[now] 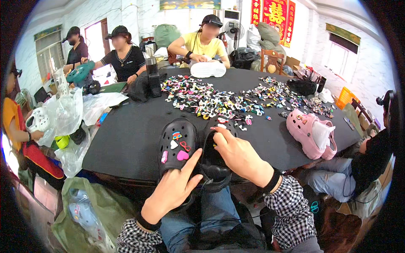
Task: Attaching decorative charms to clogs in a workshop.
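Two black clogs lie side by side at the table's near edge. The left clog (165,145) carries several charms: a pink heart (182,155), a white heart, red glasses and a colourful one on top. My left hand (171,192) has fingers tucked into its opening, with index finger and thumb stretched toward the other clog. Around the upper of the right clog (214,162) my right hand (241,155) is bent, index finger at the top and thumb lower down. Its fingers partly hide that upper, where a few charms show.
Loose charms (211,99) are spread across the dark table (126,143). A pink clog (301,130) stands at the right. Across the table a person handles a white clog (207,70). More people work at the left, beside plastic bags (69,109); another sits at the right.
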